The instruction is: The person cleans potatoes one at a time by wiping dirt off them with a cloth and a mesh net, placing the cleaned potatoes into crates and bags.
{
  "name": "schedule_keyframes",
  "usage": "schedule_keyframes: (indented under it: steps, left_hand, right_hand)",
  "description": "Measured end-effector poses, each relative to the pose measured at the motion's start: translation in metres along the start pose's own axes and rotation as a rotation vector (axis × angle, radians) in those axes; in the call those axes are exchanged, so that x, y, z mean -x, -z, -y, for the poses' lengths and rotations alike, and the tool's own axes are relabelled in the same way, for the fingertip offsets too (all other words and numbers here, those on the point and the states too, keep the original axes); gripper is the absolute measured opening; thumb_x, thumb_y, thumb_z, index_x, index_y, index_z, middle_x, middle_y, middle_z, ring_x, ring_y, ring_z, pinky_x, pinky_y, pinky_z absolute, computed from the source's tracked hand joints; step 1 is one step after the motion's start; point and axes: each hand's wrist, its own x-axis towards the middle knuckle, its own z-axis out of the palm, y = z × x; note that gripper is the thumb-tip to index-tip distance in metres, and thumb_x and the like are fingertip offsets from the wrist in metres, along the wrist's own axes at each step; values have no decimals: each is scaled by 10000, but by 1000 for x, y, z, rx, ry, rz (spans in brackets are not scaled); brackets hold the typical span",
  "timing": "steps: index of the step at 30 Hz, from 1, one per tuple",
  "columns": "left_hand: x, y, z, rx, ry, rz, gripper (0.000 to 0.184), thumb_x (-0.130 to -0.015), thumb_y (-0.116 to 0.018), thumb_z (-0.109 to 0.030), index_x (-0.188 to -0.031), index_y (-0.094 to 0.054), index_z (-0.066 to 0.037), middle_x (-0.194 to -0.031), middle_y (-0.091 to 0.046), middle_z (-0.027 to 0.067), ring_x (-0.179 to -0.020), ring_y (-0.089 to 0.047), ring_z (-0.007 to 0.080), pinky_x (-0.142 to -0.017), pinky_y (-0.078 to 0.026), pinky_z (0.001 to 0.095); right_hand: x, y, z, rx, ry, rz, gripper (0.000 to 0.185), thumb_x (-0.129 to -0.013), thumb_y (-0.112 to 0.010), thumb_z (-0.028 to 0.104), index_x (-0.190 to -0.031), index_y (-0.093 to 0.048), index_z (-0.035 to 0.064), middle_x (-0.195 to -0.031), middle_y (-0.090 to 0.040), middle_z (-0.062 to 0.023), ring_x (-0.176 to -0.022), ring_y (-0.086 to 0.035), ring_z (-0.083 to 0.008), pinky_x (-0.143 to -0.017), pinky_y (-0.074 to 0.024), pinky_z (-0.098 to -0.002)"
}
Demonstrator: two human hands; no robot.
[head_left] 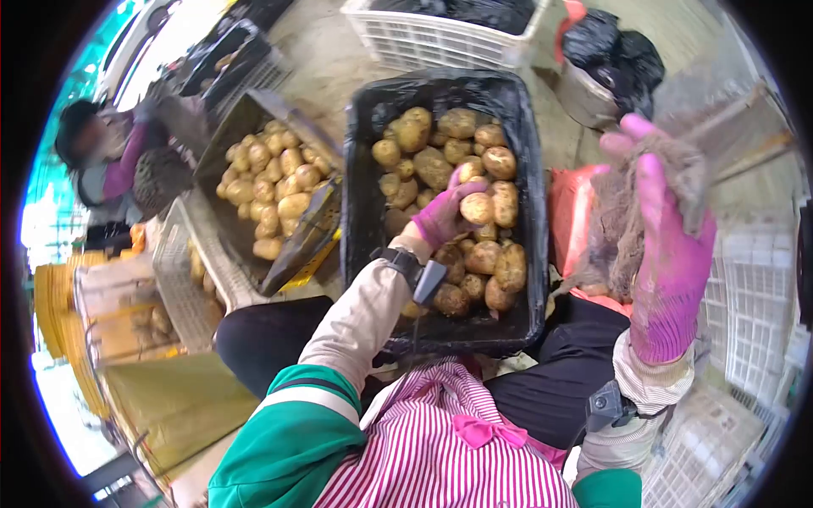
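My left hand point(436, 220) curls around 1 potato point(477, 208) above more potatoes point(434, 168) in the black-lined crate point(531, 182); it looks firm, fairly light, best cupped around its middle. My right hand point(671, 254) spreads open against soft, limp mesh cloth point(677, 169).

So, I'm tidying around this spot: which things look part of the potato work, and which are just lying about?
Likely in use:
black plastic-lined tub
brownish-yellow potatoes
pale round potato in the pink-gloved left hand
grey-brown rough fabric at the pink-gloved right hand

Seemingly lying about:
white slatted crate
grey bucket with black plastic bags
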Motion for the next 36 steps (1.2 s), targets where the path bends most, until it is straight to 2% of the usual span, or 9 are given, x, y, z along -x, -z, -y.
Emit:
schedule_keyframes:
  steps: [1, 4, 13, 18, 22, 28, 32, 34, 36]
  left_hand:
    - [-1, 3, -35, -98, -165, -11, 631, -786, -687, -55, -1327, -402, -212, -1080, -545, 67, -1099, -522, 241, -773, -556, 362]
    - [-21, -4, -103, 1069, 613, -264, 652, -820, -693, -148, -1345, -312, -217, -1058, -550, 77, -872, -617, 207, -679, -550, 349]
    - [17, -25, -201, 52, -142, -836, 522, -915, -603, -227, -1360, -354, -114, -1216, -479, 121, -1107, -479, 208, -977, -390, 344]
    - [42, -33, -214, 195, -147, -1011, 402, -976, -492, -322, -1297, -412, -95, -1162, -509, 100, -1079, -492, 203, -963, -392, 336]
    - [55, -26, -247, 473, -272, -957, 273, -983, -495, -243, -1203, -447, -88, -923, -515, 26, -883, -495, 130, -814, -444, 300]
    - [52, -24, -239, -90, -86, -1270, 268, -909, -564, -278, -1105, -509, -105, -918, -572, 38, -856, -544, 154, -749, -455, 292]
    - [94, 2, -266, 517, -258, -1033, 247, -899, -548, -259, -1065, -531, -77, -843, -577, 30, -731, -535, 123, -661, -460, 277]
    - [123, 21, -286, 843, 61, -1033, 213, -905, -543, -249, -998, -530, -58, -824, -566, 26, -674, -517, 94, -609, -464, 266]
    - [131, 46, -244, 777, -138, -1099, 186, -928, -501, -253, -969, -515, -73, -825, -556, 28, -635, -507, 87, -577, -465, 253]
  right_hand:
    - [3, -2, -4, 14, -129, 75, 296, -959, -527, 138, -1208, -569, -17, -1050, -647, -110, -969, -600, -147, -848, -480, -275]
    - [19, -21, -29, 229, -129, 302, 314, -899, -623, 102, -1206, -589, 48, -942, -642, -35, -843, -607, -118, -738, -491, -250]
    - [67, -74, -7, -744, -467, 714, 547, -948, -525, 143, -1445, -318, 45, -1403, -414, -93, -1258, -444, -210, -1050, -356, -315]
    - [56, -87, -64, -443, -390, 882, 558, -965, -532, 238, -1444, -321, 46, -1392, -418, -84, -1240, -439, -192, -1032, -350, -295]
    - [40, -88, -101, -76, 151, 854, 539, -988, -466, 305, -1433, -335, 30, -1390, -423, -109, -1202, -478, -210, -1020, -363, -306]
    - [-18, -88, -149, 74, 365, 1260, 489, -1008, -337, 277, -1423, -352, 19, -1385, -438, -120, -1230, -459, -219, -1030, -360, -330]
    - [44, -115, -81, -403, -98, 1053, 521, -1005, -367, 345, -1444, -320, 69, -1331, -474, -110, -1179, -489, -219, -1018, -372, -363]
    - [62, -126, -52, -801, -358, 1301, 509, -1007, -383, 334, -1463, -278, 133, -1288, -495, -115, -1083, -537, -242, -910, -458, -381]
    - [69, -131, -41, -964, -427, 1406, 508, -1007, -394, 323, -1470, -257, 168, -1267, -506, -118, -1019, -569, -255, -838, -511, -386]
